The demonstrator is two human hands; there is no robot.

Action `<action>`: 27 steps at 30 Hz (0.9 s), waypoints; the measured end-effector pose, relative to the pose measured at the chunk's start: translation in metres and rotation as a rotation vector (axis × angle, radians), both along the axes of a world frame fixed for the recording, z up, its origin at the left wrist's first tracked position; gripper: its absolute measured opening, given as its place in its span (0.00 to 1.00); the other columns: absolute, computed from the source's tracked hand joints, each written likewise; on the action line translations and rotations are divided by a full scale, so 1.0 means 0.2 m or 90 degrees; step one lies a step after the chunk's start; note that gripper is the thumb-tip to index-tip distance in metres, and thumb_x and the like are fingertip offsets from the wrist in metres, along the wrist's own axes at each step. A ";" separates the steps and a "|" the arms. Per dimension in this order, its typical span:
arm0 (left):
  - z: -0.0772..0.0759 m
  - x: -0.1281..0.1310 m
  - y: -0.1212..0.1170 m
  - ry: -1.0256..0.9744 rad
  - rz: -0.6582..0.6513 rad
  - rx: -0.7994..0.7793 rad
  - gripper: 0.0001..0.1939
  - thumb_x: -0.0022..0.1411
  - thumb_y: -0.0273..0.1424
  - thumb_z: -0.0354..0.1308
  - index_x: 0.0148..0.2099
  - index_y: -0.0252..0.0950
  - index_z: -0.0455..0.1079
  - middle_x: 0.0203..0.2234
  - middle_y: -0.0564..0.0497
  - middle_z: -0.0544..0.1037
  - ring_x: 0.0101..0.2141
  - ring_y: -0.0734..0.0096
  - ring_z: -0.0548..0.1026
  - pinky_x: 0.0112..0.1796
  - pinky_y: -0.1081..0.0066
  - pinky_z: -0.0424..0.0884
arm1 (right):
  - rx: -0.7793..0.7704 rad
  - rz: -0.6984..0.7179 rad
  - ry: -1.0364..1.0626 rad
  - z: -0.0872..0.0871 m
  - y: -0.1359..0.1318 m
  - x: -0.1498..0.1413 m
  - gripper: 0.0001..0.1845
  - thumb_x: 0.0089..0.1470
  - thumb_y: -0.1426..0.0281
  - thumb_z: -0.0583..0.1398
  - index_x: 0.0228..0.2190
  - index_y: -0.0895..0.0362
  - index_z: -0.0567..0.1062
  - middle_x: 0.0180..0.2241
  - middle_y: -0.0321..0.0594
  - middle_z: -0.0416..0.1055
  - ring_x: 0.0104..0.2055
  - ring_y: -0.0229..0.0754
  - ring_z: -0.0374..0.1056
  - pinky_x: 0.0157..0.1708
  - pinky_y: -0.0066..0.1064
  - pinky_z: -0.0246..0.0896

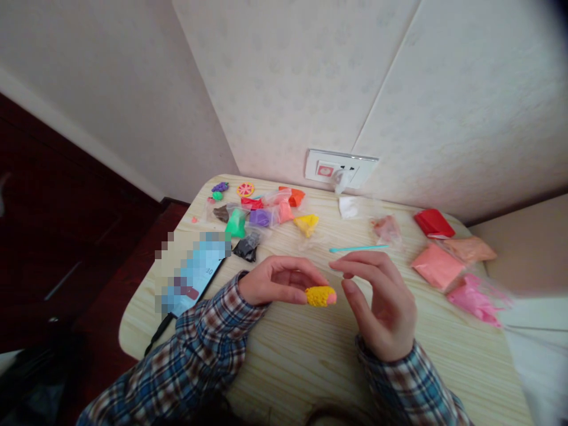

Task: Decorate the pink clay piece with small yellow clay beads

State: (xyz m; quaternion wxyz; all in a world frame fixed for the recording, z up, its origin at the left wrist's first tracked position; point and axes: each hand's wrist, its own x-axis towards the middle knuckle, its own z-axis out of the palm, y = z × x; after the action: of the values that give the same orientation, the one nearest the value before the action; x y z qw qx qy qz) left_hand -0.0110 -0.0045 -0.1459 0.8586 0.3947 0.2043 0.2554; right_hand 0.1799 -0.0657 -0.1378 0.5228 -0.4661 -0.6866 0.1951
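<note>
Between the thumb and fingers of my left hand [284, 281] is a small clay piece [320, 296], bumpy and yellow with a pink end pointing right. My right hand [381, 302] hovers just to the right of it, thumb and index finger apart, with nothing visible between them. Beyond the right hand a thin turquoise stick [358, 249] lies on the table. Farther off, a bag of yellow clay [307, 224] rests behind the left hand, and a bag of black clay [247, 248] sits to its left.
Green [236, 223] and purple clay bags [260, 218] stand at the back, near a grape-like purple figure [220, 187] and a round red-and-yellow slice [245, 189]. A phone [195, 275] with a cable lies left. Pink clay packs [438, 265] and a red pack [433, 223] lie right.
</note>
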 end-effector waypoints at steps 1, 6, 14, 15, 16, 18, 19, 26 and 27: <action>0.01 0.00 0.00 -0.004 -0.016 0.000 0.16 0.45 0.32 0.75 0.38 0.35 0.80 0.35 0.48 0.81 0.36 0.69 0.79 0.43 0.69 0.73 | -0.014 0.009 0.008 0.00 0.00 0.00 0.16 0.58 0.78 0.58 0.44 0.48 0.77 0.40 0.40 0.70 0.43 0.44 0.68 0.42 0.38 0.66; 0.01 -0.01 -0.01 -0.022 -0.053 0.000 0.15 0.47 0.31 0.74 0.39 0.36 0.80 0.37 0.47 0.80 0.40 0.66 0.79 0.45 0.66 0.74 | -0.062 0.055 0.055 -0.01 0.01 0.01 0.08 0.58 0.73 0.62 0.37 0.49 0.79 0.39 0.40 0.71 0.43 0.45 0.69 0.41 0.39 0.67; 0.01 -0.01 -0.01 -0.018 -0.066 0.004 0.14 0.47 0.30 0.74 0.39 0.36 0.81 0.37 0.48 0.79 0.40 0.67 0.78 0.45 0.66 0.73 | -0.128 0.117 0.143 -0.02 0.03 0.00 0.04 0.58 0.67 0.63 0.32 0.51 0.79 0.37 0.41 0.72 0.42 0.45 0.69 0.42 0.38 0.68; 0.02 -0.01 -0.01 -0.026 -0.072 0.008 0.14 0.47 0.30 0.74 0.39 0.36 0.81 0.36 0.48 0.79 0.40 0.67 0.78 0.45 0.66 0.73 | -0.136 0.120 0.149 -0.01 0.03 0.00 0.04 0.58 0.67 0.63 0.31 0.51 0.78 0.37 0.41 0.72 0.42 0.44 0.69 0.42 0.38 0.67; 0.02 -0.01 -0.01 -0.035 -0.074 0.013 0.14 0.48 0.29 0.73 0.39 0.37 0.81 0.36 0.48 0.79 0.40 0.67 0.78 0.44 0.67 0.73 | -0.143 0.121 0.153 -0.01 0.04 -0.01 0.05 0.58 0.67 0.63 0.30 0.51 0.78 0.36 0.41 0.72 0.41 0.44 0.69 0.42 0.37 0.67; 0.02 -0.01 -0.01 -0.042 -0.072 0.025 0.13 0.49 0.29 0.73 0.40 0.37 0.81 0.35 0.49 0.79 0.39 0.68 0.78 0.43 0.68 0.73 | -0.153 0.110 0.163 -0.01 0.04 -0.01 0.05 0.58 0.67 0.63 0.29 0.52 0.77 0.35 0.40 0.71 0.39 0.42 0.68 0.40 0.35 0.66; 0.02 -0.01 -0.01 -0.040 -0.068 0.029 0.13 0.49 0.29 0.73 0.40 0.37 0.81 0.34 0.49 0.79 0.38 0.69 0.78 0.43 0.69 0.73 | -0.159 0.098 0.173 -0.01 0.05 -0.01 0.06 0.58 0.67 0.62 0.29 0.52 0.76 0.34 0.39 0.71 0.38 0.42 0.68 0.39 0.34 0.66; 0.01 -0.01 0.00 -0.022 -0.053 0.029 0.14 0.48 0.30 0.74 0.39 0.37 0.81 0.34 0.50 0.78 0.35 0.72 0.77 0.41 0.71 0.72 | -0.231 0.006 0.333 -0.06 0.06 0.04 0.05 0.58 0.65 0.63 0.30 0.51 0.77 0.34 0.38 0.70 0.39 0.42 0.66 0.38 0.33 0.62; 0.01 -0.01 0.00 -0.026 -0.055 0.030 0.14 0.48 0.30 0.74 0.39 0.37 0.81 0.34 0.50 0.78 0.35 0.72 0.77 0.41 0.72 0.72 | -0.244 0.011 0.346 -0.07 0.06 0.04 0.05 0.58 0.65 0.63 0.31 0.51 0.78 0.34 0.38 0.70 0.38 0.41 0.66 0.37 0.32 0.61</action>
State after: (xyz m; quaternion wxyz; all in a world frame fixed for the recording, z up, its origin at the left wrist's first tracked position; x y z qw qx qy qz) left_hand -0.0140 -0.0040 -0.1437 0.8633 0.4179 0.1637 0.2310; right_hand 0.1882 -0.0547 -0.1512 0.5878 -0.4814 -0.4768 0.4421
